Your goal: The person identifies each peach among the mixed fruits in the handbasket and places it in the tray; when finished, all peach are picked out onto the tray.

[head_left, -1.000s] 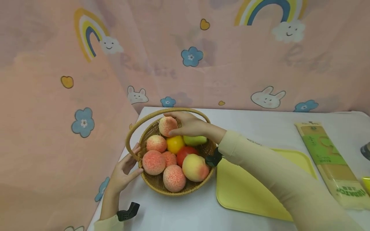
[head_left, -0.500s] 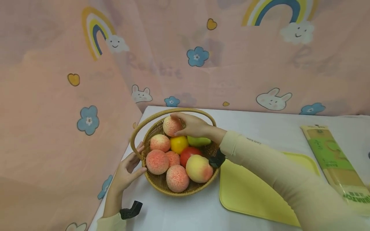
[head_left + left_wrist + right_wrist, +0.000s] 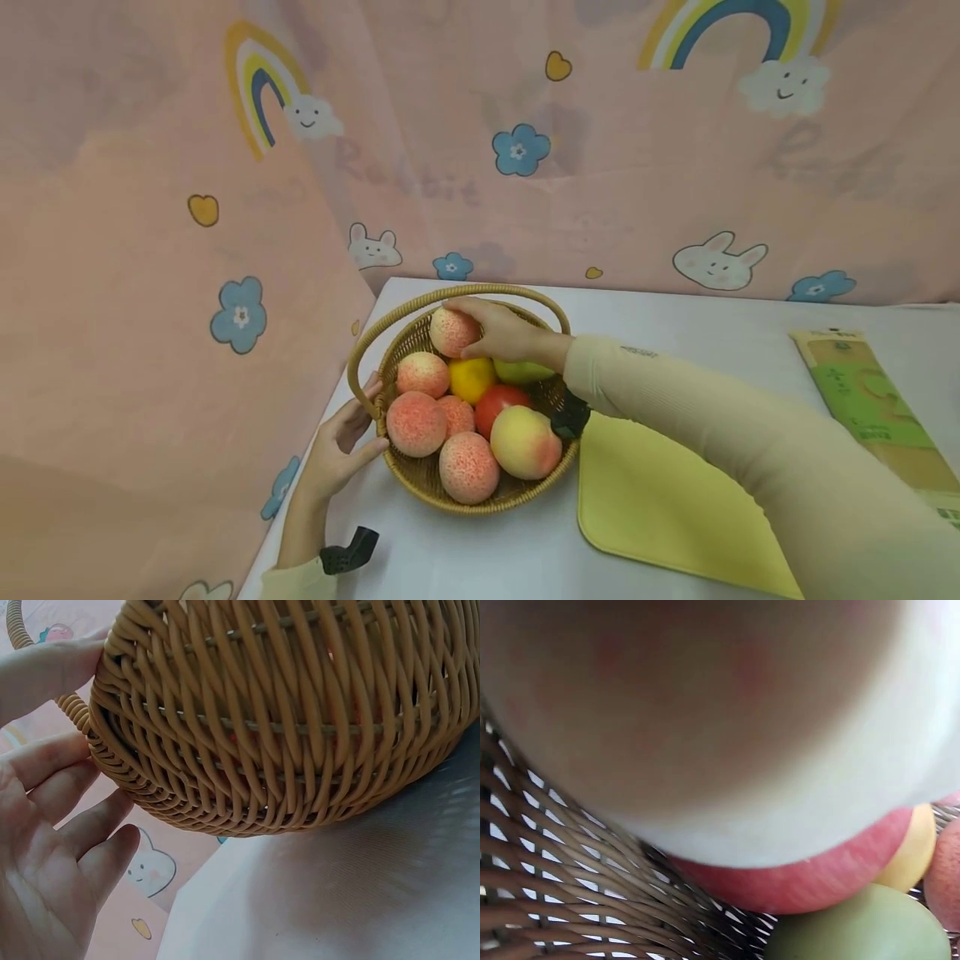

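A round wicker basket (image 3: 517,502) with a tall arched handle holds fruit. My right hand (image 3: 512,332) reaches under the handle and grips a speckled pink peach (image 3: 450,330) at the basket's far side. My left hand (image 3: 333,454) touches the basket's left side by the foot of the handle; in the left wrist view its fingers (image 3: 67,787) are fairly straight, thumb and fingertips at the rim. Around lie several pink peaches (image 3: 416,424), a yellow-pink peach (image 3: 527,442), a red fruit (image 3: 501,403), a yellow fruit (image 3: 472,379) and a green fruit (image 3: 525,370).
Right of the basket lies a yellow tray (image 3: 667,500), partly under my right sleeve. A green and tan packet (image 3: 870,392) lies further right on the white table (image 3: 442,554). A pink printed cloth (image 3: 465,100) hangs behind and left. A blurred pale fruit (image 3: 780,750) fills much of the right wrist view.
The head view has shifted, so everything sits slightly further right. My right hand stays on the far peach and my left hand stays at the basket's side.
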`<state>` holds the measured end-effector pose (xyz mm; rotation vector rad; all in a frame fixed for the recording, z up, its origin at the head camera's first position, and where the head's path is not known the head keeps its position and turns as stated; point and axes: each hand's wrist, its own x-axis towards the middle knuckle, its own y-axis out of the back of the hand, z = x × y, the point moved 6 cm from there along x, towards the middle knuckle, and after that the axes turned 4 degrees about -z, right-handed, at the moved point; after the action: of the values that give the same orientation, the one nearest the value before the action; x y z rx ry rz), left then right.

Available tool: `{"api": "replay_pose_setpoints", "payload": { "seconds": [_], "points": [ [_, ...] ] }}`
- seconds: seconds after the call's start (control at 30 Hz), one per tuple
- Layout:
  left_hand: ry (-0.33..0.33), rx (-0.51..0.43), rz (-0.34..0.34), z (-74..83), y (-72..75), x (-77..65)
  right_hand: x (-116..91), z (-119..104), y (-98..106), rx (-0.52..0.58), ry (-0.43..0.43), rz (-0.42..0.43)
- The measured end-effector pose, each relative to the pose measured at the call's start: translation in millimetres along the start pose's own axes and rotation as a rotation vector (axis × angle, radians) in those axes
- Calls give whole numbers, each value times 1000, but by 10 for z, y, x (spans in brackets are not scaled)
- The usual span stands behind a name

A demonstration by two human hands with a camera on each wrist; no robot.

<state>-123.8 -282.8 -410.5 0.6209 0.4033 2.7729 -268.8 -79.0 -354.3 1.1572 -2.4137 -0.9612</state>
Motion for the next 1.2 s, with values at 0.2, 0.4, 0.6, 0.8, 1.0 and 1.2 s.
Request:
{"api": "replay_pose_setpoints", "payload": {
  "seconds": [0.2,0.4,0.6,0.8,1.0,1.2],
  "points": [
    [7,1,2,-13,1,-12,27,4,-2,-35,11,30],
    [7,12,8,1,-6,-17,39,15,3,-100,24,54],
    [-4,15,11,19,-17,-13,47,20,6,-101,13,56],
    [-5,26,16,27,-19,-3,26,-1,23,-90,13,75],
    [4,26,9,5,-13,-10,-14,-64,45,-60,19,98],
    [1,11,2,-11,-4,-24,-65,-136,88,9,-30,81]
  ]
}}
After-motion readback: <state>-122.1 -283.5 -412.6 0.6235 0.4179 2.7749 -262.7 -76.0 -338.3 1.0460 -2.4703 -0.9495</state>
